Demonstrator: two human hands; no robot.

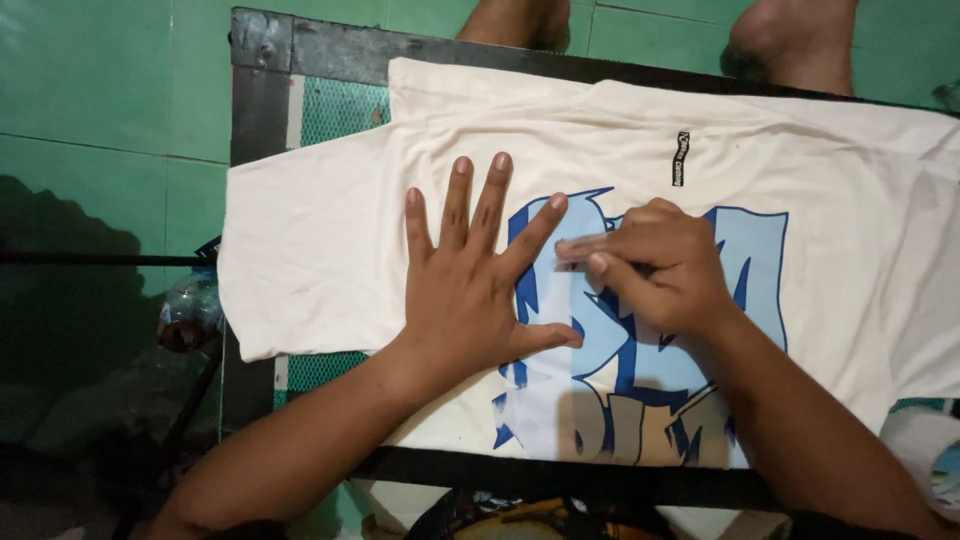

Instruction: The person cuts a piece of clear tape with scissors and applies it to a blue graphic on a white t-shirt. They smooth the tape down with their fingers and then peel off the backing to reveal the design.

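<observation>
Right hand: fingers pinched on a thin clear film edge over the blue print. Left hand: fingers splayed flat, holding nothing, pinning the cream shirt just left of the pinch. Looks like the peel step; the next move calls for a slow, low pull. Below: dark-framed mesh surface, green tiled floor, bare feet opposite.
</observation>
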